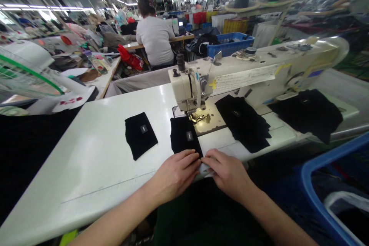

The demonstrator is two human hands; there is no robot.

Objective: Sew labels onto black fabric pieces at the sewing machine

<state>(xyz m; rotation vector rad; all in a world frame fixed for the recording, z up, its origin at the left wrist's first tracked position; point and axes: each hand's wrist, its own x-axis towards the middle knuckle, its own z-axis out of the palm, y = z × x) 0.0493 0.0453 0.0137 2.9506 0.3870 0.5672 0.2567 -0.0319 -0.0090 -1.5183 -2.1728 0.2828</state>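
A black fabric piece (180, 135) with a small dark label lies under the front of the sewing machine (187, 88), its far edge by the lit presser foot (198, 116). My left hand (180, 173) rests on the near end of this piece, fingers pressed together over its edge. Close beside it, my right hand (226, 171) pinches the piece's near right corner between thumb and fingers. The two hands' fingertips almost touch. A second labelled black piece (141, 135) lies flat on the white table to the left.
Stacked black pieces (245, 123) lie right of the needle, and more black fabric (308, 113) sits farther right. A blue basket (309, 177) stands at the lower right. At left is a fan (29, 71). A person in a white shirt (155, 40) sits ahead.
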